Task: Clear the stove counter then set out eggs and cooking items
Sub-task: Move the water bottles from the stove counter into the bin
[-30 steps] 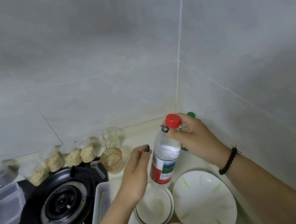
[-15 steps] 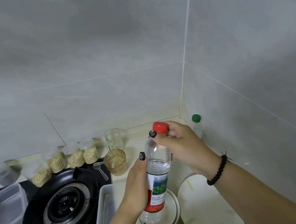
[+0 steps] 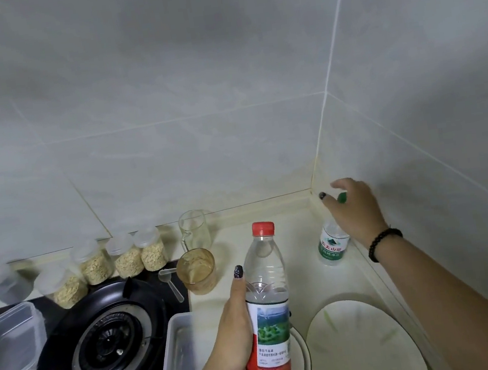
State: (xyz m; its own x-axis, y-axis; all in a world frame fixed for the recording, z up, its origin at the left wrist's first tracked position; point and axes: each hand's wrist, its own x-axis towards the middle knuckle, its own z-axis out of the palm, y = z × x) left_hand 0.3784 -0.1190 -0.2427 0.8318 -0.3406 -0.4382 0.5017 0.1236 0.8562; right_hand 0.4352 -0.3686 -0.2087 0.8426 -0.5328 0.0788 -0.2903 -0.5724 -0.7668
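Right hand [image 3: 356, 210] moved to green-cap bottle [image 3: 332, 243]; left hand [image 3: 235, 328] grips red-cap bottle [image 3: 266, 306].

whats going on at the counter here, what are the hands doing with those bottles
A person is clearing bottles from the counter beside the stove. The left hand grips a red-capped water bottle around its label, holding it upright above a stack of bowls. The right hand reaches over a green-capped bottle standing in the corner by the wall; its fingers are spread around the cap, not closed on it. Jars of oats line the back wall.
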